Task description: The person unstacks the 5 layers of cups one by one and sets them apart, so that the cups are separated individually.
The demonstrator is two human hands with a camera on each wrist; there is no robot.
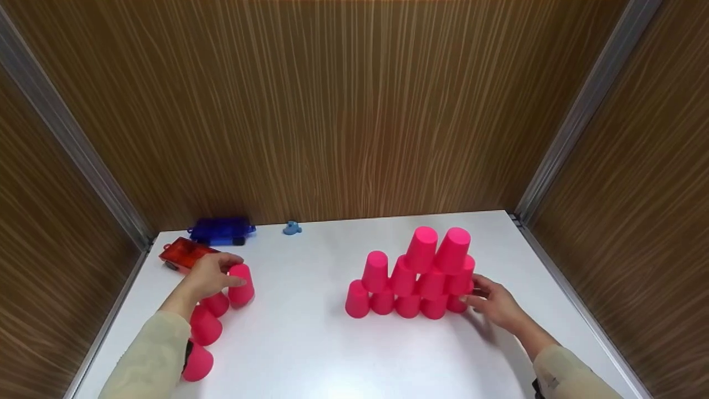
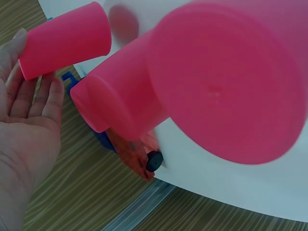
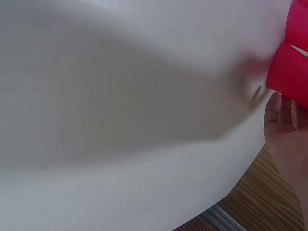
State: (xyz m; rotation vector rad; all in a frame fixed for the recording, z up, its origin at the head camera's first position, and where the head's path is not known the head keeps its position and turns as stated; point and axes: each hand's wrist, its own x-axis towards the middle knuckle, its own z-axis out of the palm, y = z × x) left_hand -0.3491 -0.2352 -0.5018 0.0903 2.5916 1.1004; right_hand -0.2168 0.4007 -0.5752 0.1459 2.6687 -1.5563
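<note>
My left hand [image 1: 209,275] pinches an upside-down pink cup [image 1: 241,291] between thumb and fingers near its narrow closed end. Whether that cup's rim touches the table I cannot tell. Several more upside-down pink cups, such as the near cup [image 1: 198,363], stand in a line beneath my left forearm. On the right, pink cups form a stepped stack, with two top cups [image 1: 422,249] on a second row [image 1: 431,284] and a bottom row [image 1: 408,306]. My right hand [image 1: 498,303] is at the stack's right end, fingers relaxed at the lower cups; contact is unclear.
A red toy cart [image 1: 185,252] and a blue toy cart [image 1: 221,230] sit at the back left of the white table [image 1: 299,343]. A small blue toy [image 1: 292,228] lies by the back wall. Wood-grain panels [image 1: 354,111] enclose the table's back and sides.
</note>
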